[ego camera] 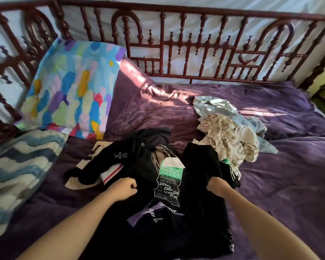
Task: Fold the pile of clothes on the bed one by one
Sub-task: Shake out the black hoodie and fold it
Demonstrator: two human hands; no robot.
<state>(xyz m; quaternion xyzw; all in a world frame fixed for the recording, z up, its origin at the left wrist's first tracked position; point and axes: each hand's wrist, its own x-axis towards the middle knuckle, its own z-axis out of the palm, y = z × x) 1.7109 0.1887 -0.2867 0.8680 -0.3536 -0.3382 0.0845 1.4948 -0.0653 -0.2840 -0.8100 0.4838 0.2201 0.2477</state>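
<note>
Both fists on the black tee!
Left hand [123, 188] and right hand [217, 186] each grip the tee [169, 203], lower centre; its length runs straight toward the viewer, hands level.

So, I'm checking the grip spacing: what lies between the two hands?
In the head view, the black T-shirt stretches between the left hand and right hand, its green-and-white print in the gap. Both hands grip its fabric.
</note>
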